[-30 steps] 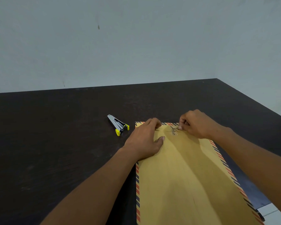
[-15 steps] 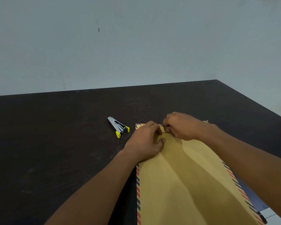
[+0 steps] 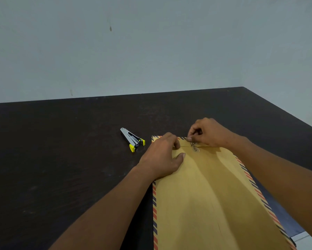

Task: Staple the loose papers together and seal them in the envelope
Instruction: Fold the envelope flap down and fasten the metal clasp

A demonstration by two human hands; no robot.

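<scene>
A brown envelope (image 3: 211,195) with red and blue striped edges lies on the dark table (image 3: 61,159), its flap folded down at the far end. My left hand (image 3: 162,157) presses on the envelope's upper left part, fingers bent at the flap edge, thumb flat on the paper. My right hand (image 3: 207,131) pinches the thin closure string (image 3: 192,143) just above the round button (image 3: 195,149) on the flap. The papers are hidden from view. A silver and yellow stapler (image 3: 133,139) lies on the table left of the envelope.
The table's far edge meets a pale wall (image 3: 151,51). Its right edge runs diagonally past my right forearm, with light floor (image 3: 306,240) showing at the bottom right.
My right hand swung left over the flap half a second ago and is now back right and farther, above the button, still with the string. My left hand stayed in place.
</scene>
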